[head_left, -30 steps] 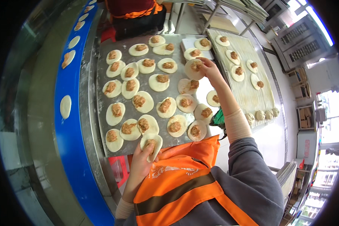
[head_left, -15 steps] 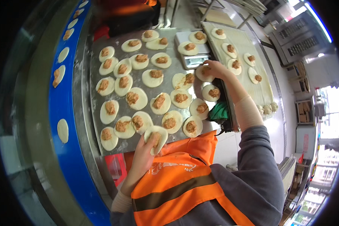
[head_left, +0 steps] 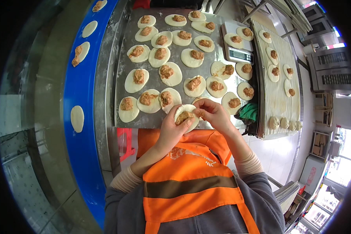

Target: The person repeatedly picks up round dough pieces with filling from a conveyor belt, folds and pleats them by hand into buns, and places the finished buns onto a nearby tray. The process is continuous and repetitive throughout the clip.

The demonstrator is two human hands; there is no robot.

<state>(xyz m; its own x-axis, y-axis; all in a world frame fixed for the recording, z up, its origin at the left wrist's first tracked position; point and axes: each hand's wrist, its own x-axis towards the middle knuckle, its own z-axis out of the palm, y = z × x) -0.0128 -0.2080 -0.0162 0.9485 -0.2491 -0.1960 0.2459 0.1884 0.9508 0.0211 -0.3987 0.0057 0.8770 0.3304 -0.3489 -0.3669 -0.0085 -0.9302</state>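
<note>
Cupped in my left hand [head_left: 173, 130] is a round dough wrapper [head_left: 186, 113] with a lump of brownish-orange filling on it, my thumb pressed onto the filling. The fingers of my right hand [head_left: 213, 114] pinch the wrapper's right edge. Both hands are just above the near edge of a metal table [head_left: 199, 86]. Several flat dough rounds topped with filling lie in loose rows there, such as the filled wrapper [head_left: 194, 86] beyond my hands. Part of another round may be hidden under my hands.
At left runs a blue conveyor belt [head_left: 80, 89] with plain and filled rounds. A scale [head_left: 240, 55] bearing two rounds stands at the table's right. Beside it, a cloth-covered board stack [head_left: 265, 111] holds several rounds and closed buns [head_left: 284, 123]. A green cloth [head_left: 248, 112] hangs near the corner.
My right hand has come back from beside the scale to the wrapper in my left hand and now grips its edge. The whole view has shifted, with my hands nearer the middle.
</note>
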